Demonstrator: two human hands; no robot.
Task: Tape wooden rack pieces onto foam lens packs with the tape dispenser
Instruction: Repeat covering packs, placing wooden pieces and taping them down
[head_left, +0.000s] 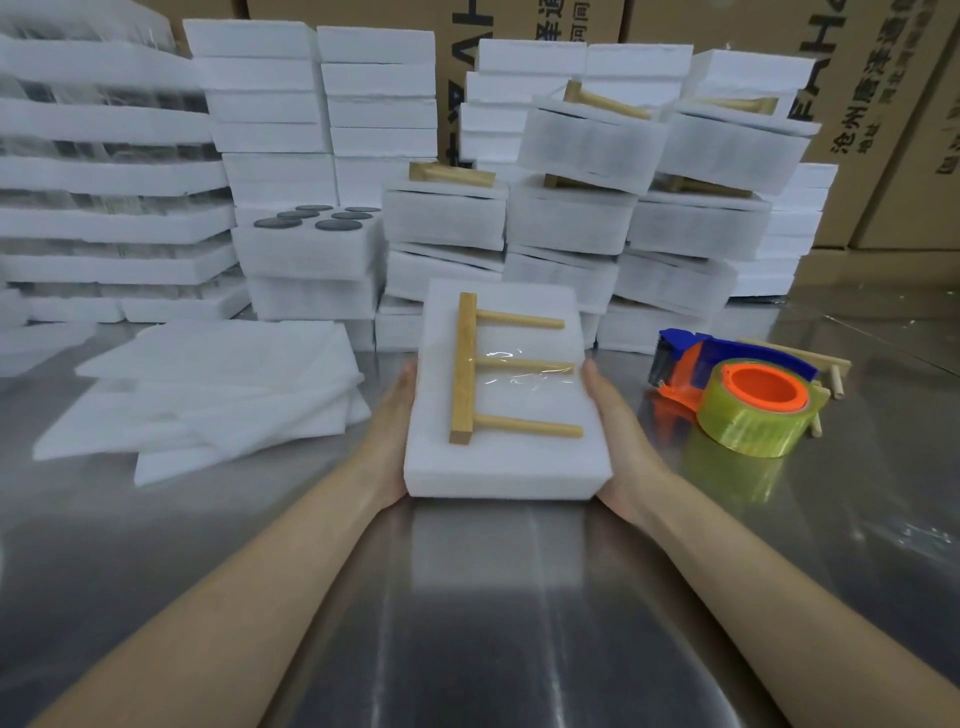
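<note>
**Taped foam pack clamped between two flat hands**

Pressed flat against the pack's left side: the left hand, fingers straight as far as visible, tips hidden underneath. Between the two hands, seemingly lifted just off the desk and tilted toward the camera: the foam pack. White and blocky, it is probably very light but soft and easily dented. Best squeezed gently along the long sides with broad palms, not poked with fingertips.

On top of the pack, toward its left edge: the wooden rack, a stiff bar with three pegs pointing right. Held down by a single strip of clear tape across the middle peg only, so likely to pivot or slide if tipped far. Flat against the pack's right side: the right hand, in the same pose. Hands apart, clamping the pack from both sides.

Far left of the pack: loose foam sheets heaped on the desk. Behind and left of the pack: an open foam tray with six round pockets, each holding a dark lens. Behind and right of the pack: stacks of closed packs, several topped with racks, contents hidden. Right of the pack: the tape dispenser lying untouched on the desk, with a spare rack piece just behind it. Farthest behind the pack: cardboard boxes, contents unseen.
</note>
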